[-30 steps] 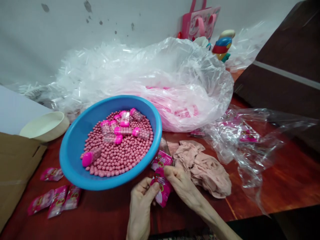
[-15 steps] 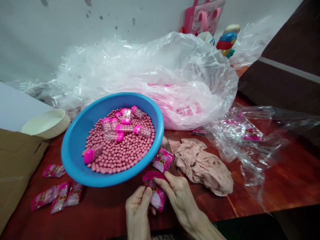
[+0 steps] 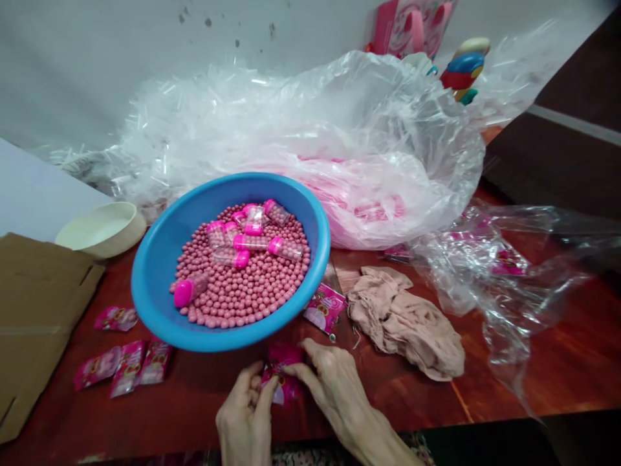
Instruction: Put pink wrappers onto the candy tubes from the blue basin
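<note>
Red tabletop (image 3: 189, 414); the held packet (image 3: 281, 362) is pink, printed.

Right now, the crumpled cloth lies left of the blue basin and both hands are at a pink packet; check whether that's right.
Wrong side: the head view shows the crumpled cloth right of the blue basin. The left hand and right hand are at a pink packet.

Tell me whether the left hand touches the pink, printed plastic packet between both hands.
Touching: in the head view, the left hand holds the packet by its edge, thumb on top.
</note>
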